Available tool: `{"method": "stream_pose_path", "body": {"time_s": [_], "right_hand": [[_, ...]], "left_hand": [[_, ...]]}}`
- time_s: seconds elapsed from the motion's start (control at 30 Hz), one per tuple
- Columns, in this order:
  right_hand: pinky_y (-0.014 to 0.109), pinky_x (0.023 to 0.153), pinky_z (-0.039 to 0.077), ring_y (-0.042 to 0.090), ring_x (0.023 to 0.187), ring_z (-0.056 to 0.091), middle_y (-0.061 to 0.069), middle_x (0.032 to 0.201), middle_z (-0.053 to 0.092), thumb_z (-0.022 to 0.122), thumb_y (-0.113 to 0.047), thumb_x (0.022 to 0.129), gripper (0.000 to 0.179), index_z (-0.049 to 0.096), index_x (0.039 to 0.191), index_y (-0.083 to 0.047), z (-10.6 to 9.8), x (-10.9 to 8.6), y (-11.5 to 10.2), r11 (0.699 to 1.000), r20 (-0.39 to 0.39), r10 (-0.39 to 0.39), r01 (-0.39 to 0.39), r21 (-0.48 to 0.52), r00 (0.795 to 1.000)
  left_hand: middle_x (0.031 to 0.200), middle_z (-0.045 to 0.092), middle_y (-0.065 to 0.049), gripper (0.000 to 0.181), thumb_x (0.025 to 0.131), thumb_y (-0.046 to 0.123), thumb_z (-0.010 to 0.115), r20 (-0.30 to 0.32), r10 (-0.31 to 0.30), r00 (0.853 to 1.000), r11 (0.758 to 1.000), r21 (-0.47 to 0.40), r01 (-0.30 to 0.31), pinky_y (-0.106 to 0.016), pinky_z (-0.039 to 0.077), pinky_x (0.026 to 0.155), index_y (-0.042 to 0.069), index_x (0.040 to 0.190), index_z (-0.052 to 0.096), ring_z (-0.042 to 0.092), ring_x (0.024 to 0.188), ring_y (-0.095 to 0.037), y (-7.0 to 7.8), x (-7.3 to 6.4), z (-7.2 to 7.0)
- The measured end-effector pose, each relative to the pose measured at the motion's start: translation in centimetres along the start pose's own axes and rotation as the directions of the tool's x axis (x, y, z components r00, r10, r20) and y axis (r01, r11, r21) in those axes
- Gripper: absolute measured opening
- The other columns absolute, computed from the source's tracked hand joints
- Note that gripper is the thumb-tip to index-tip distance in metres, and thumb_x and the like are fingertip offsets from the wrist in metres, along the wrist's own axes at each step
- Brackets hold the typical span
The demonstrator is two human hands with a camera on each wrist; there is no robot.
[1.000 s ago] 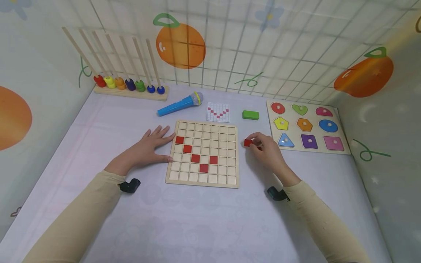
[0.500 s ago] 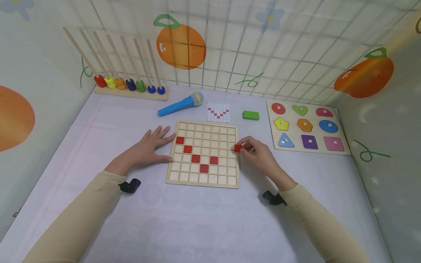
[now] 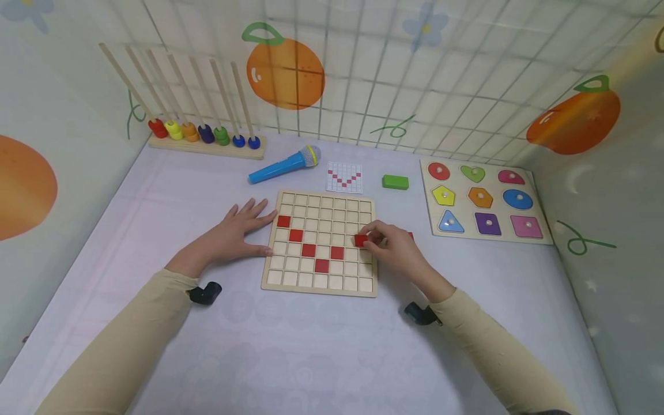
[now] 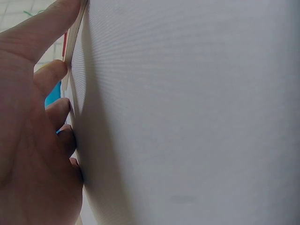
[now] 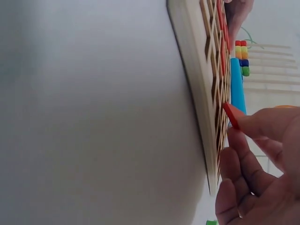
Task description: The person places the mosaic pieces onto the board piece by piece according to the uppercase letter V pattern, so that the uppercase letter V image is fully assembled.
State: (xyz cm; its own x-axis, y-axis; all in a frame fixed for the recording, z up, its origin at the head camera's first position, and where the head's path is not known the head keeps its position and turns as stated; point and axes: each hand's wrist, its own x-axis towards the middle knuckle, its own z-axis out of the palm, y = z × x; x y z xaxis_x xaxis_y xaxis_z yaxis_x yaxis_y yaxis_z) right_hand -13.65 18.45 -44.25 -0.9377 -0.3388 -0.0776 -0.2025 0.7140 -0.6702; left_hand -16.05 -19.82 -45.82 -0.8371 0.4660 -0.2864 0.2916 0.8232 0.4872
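A wooden grid board point(image 3: 336, 280) lies flat on the table, with several red square tiles point(image 3: 308, 250) set in its cells in a slanting pattern. My left hand point(image 3: 232, 233) rests at the board's left edge, fingers spread and straight, thumb and index fingertip touching the rim. My right hand point(image 3: 396, 249) pinches another red tile point(image 5: 233, 116) between thumb and fingers, over the right side of the board. In the right wrist view this tile is tilted, one edge down at the grid. A bit of red tile point(image 3: 411, 235) shows on the table behind the right hand.
Behind the board lie a pattern card point(image 3: 344, 177), a green block point(image 3: 395, 182) and a blue toy microphone point(image 3: 282, 165). A bead-peg stand point(image 3: 207, 148) is at the back left. A knobbed shape puzzle point(image 3: 487, 202) lies at the right.
My right hand has carried the red tile leftward from the table beside the board to above its right-hand cells. The left hand has stayed in place.
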Motion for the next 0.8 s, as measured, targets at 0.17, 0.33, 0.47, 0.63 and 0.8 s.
{"method": "stream_pose_path", "body": {"time_s": [0.17,0.33,0.47,0.63,0.8], "right_hand": [[0.032,0.078,0.056,0.018,0.089,0.061,-0.002,0.097,0.069,0.074,-0.015,0.094,0.022,0.069,0.115,-0.018,0.4,0.2,-0.4,1.000,0.013,0.014,-0.014,-0.009,1.000],[0.033,0.085,0.057,0.019,0.093,0.061,-0.001,0.103,0.068,0.075,-0.015,0.093,0.024,0.069,0.116,-0.016,0.7,0.5,-1.0,1.000,0.020,0.004,-0.003,-0.026,1.000],[0.036,0.090,0.057,0.020,0.098,0.061,0.000,0.108,0.068,0.075,-0.014,0.093,0.024,0.069,0.116,-0.014,1.0,0.7,-1.3,1.000,0.028,-0.001,0.001,-0.015,1.000],[0.035,0.087,0.054,0.020,0.099,0.057,0.001,0.108,0.066,0.075,-0.013,0.093,0.023,0.069,0.115,-0.012,1.2,0.8,-1.4,0.999,0.026,-0.006,0.006,-0.032,1.000],[0.031,0.082,0.052,0.020,0.097,0.053,0.001,0.108,0.062,0.076,-0.011,0.091,0.022,0.070,0.113,-0.011,1.3,0.9,-1.4,0.998,0.015,-0.012,0.013,-0.057,1.000]], "left_hand": [[0.171,0.004,-0.009,0.099,0.085,0.061,0.074,0.002,-0.002,1.000,1.000,-0.005,0.002,-0.054,-0.009,0.124,0.020,0.162,0.028,-0.010,0.156,-0.033,0.1,0.0,-0.1],[0.171,0.004,-0.008,0.098,0.085,0.060,0.074,0.002,-0.002,1.000,1.000,-0.009,0.002,-0.053,-0.009,0.124,0.020,0.162,0.028,-0.010,0.156,-0.033,0.2,-0.1,-0.1],[0.171,0.005,-0.010,0.099,0.085,0.060,0.075,-0.006,0.007,1.000,1.000,-0.006,-0.007,-0.054,-0.009,0.124,0.019,0.162,0.028,-0.008,0.156,-0.034,0.1,-0.1,0.0],[0.171,0.006,-0.011,0.098,0.085,0.060,0.075,-0.011,0.011,1.000,1.000,-0.003,-0.011,-0.054,-0.008,0.125,0.019,0.162,0.028,-0.007,0.156,-0.036,0.0,-0.1,0.0],[0.171,0.006,-0.011,0.099,0.086,0.060,0.074,-0.009,0.008,1.000,1.000,-0.002,-0.008,-0.055,-0.008,0.124,0.019,0.162,0.028,-0.007,0.156,-0.036,0.1,0.0,0.0]]}}
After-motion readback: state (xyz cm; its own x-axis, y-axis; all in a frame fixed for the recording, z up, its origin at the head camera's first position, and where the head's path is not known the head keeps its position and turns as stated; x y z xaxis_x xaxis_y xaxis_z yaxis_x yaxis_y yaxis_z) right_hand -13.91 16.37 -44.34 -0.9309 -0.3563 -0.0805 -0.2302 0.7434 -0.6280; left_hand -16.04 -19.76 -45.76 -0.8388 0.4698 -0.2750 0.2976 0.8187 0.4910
